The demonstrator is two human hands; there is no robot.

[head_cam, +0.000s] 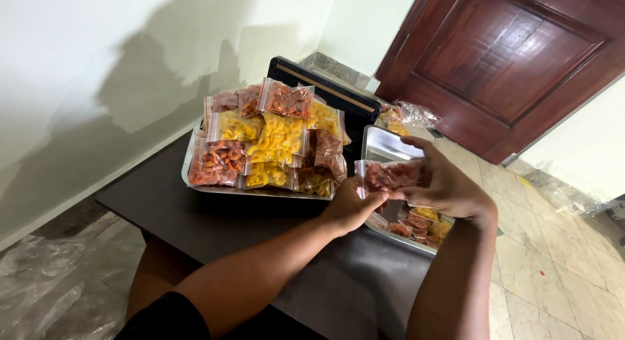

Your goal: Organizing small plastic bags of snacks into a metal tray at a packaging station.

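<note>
Pinching a small clear bag (pixel 388 175) of reddish snacks, both hands hold it just above the right tray (pixel 384 145): left hand (pixel 351 206) closed on its lower corner, right hand (pixel 446 184) curled round its far edge. It looks light, soft and slippery, best gripped at the seams. Filled bags (pixel 267 141) heap the left tray (pixel 189 164); a black sealer (pixel 338 93) stands behind.

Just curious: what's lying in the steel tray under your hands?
Small clear bags of red and yellow snacks lie in the shiny steel tray; both hands and their held red-filled bag hide its middle.
</note>
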